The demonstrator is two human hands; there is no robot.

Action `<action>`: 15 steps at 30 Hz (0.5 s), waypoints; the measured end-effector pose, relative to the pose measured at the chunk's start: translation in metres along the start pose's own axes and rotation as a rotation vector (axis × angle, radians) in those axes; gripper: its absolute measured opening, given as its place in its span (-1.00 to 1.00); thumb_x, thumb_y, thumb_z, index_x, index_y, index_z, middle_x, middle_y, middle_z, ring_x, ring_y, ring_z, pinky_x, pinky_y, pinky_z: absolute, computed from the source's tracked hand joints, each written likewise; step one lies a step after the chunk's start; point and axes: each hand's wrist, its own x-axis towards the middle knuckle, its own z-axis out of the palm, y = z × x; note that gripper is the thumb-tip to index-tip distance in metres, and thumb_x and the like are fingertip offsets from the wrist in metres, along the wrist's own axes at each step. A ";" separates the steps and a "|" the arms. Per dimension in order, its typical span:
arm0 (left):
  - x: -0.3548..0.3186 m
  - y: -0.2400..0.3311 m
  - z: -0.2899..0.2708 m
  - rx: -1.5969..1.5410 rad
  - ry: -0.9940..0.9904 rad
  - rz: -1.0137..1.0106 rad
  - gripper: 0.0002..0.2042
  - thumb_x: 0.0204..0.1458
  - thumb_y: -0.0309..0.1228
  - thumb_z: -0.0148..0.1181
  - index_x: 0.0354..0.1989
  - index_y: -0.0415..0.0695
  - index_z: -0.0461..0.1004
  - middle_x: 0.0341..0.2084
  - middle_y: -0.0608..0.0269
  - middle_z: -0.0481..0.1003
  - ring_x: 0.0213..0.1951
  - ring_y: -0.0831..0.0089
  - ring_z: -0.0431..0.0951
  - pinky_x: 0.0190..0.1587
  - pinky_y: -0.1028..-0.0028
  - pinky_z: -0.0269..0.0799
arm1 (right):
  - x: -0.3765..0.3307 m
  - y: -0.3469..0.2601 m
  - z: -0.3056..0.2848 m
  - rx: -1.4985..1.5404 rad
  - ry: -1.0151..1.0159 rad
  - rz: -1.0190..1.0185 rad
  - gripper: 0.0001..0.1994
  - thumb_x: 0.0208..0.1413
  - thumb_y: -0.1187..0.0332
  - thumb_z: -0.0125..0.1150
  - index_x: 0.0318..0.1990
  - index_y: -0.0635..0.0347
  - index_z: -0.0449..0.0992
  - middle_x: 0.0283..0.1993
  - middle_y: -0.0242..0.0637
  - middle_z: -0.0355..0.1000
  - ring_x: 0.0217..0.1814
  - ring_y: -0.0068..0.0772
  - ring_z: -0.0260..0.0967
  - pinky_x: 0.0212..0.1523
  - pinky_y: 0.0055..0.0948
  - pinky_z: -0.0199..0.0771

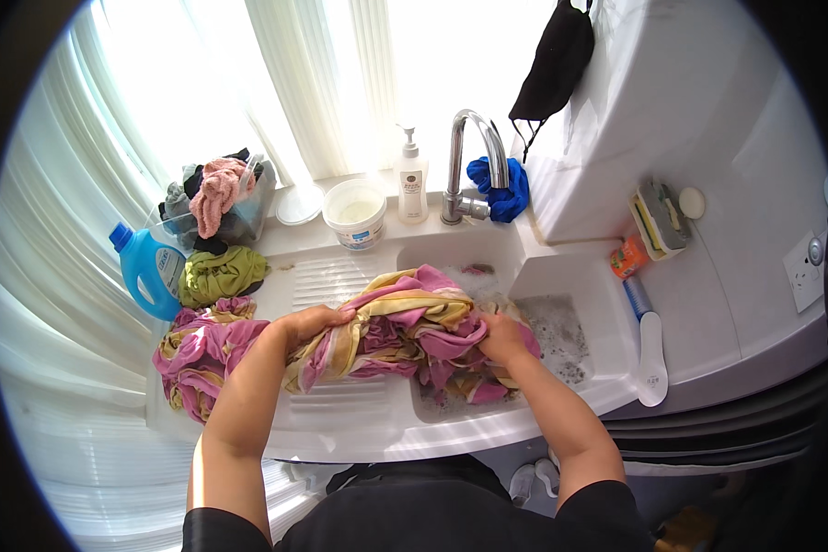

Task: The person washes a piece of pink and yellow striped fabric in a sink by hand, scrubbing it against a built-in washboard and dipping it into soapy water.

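I see both hands on one pink-and-yellow cloth [405,322], bunched across the ribbed washboard [340,276] and the left rim of the sink basin [561,331]. Left hand [315,322] grips the cloth's left end over the washboard, fingers clamped into the folds; fingertips buried, can't count them. Right hand [504,337] clamps the right end at the basin edge, fingers curled under the fabric, mostly hidden. The cloth's lower part hangs into the suds; how deep, I can't tell. A second pink-and-yellow bundle [198,354] sits at the washboard's left edge, partly behind my left forearm. Green cloth [223,274] and blue detergent bottle [149,269] at the back-left corner. Faucet [474,166] at the back edge, white tub [354,213] beside it. Small thing near the drain is too blurred to make out.
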 end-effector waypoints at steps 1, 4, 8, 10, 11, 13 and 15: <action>-0.005 -0.004 -0.006 -0.198 -0.096 -0.080 -0.51 0.20 -0.01 0.07 0.04 -0.23 0.50 -0.11 0.08 0.59 -0.18 0.31 0.64 -0.05 0.33 0.54 | 0.001 -0.005 -0.036 0.076 0.054 0.007 -0.81 -0.13 0.34 0.29 -0.29 0.09 0.63 -0.34 0.03 0.53 -0.21 0.09 0.49 -0.18 -0.12 0.50; -0.003 -0.010 -0.021 -0.122 -0.040 -0.117 -0.48 0.27 0.04 -0.07 0.03 -0.19 0.50 -0.16 0.09 0.61 -0.22 0.30 0.65 -0.08 0.31 0.56 | 0.014 -0.025 -0.140 0.104 0.230 -0.011 -0.84 -0.14 0.42 0.27 -0.33 0.14 0.62 -0.40 -0.07 0.54 -0.34 0.02 0.50 -0.30 -0.25 0.49; -0.004 0.017 0.020 0.680 0.223 -0.034 -0.27 0.23 0.23 -0.24 -0.01 -0.29 0.54 -0.07 -0.06 0.56 -0.03 0.29 0.55 0.06 0.32 0.40 | 0.013 -0.066 -0.194 0.281 0.490 -0.025 -0.85 -0.12 0.52 0.24 -0.32 0.26 0.61 -0.42 -0.14 0.56 -0.47 -0.24 0.50 -0.37 -0.40 0.45; 0.015 0.004 0.031 1.003 0.521 0.244 -0.34 0.20 0.18 -0.13 -0.10 -0.27 0.57 -0.20 -0.11 0.57 -0.12 0.09 0.57 0.02 0.23 0.41 | 0.010 -0.079 -0.195 0.367 0.615 -0.061 -0.86 -0.11 0.57 0.23 -0.33 0.30 0.58 -0.47 -0.24 0.54 -0.46 -0.41 0.47 -0.37 -0.45 0.43; 0.015 0.013 0.057 1.192 0.694 0.367 -0.40 0.18 0.14 -0.04 -0.12 -0.25 0.58 -0.27 -0.11 0.57 -0.17 0.03 0.57 0.00 0.19 0.41 | 0.004 -0.073 -0.189 0.332 0.647 -0.042 -0.86 -0.11 0.57 0.22 -0.33 0.29 0.56 -0.47 -0.23 0.53 -0.44 -0.40 0.47 -0.36 -0.45 0.43; 0.006 0.013 0.099 1.173 0.812 0.907 -0.49 0.05 0.07 0.17 -0.10 -0.17 0.54 -0.24 -0.02 0.53 -0.14 0.03 0.51 0.04 0.14 0.36 | -0.005 -0.058 -0.169 0.281 0.702 -0.021 -0.87 -0.11 0.57 0.22 -0.33 0.28 0.54 -0.46 -0.22 0.51 -0.42 -0.37 0.47 -0.35 -0.45 0.43; 0.007 0.004 0.132 1.261 0.628 1.041 -0.32 -0.10 0.18 0.25 0.04 -0.15 0.46 0.01 -0.02 0.42 0.08 0.04 0.38 0.18 0.03 0.21 | -0.016 -0.036 -0.153 0.218 0.521 0.022 -0.85 -0.15 0.51 0.29 -0.37 0.25 0.48 -0.44 -0.20 0.49 -0.37 -0.20 0.48 -0.30 -0.37 0.45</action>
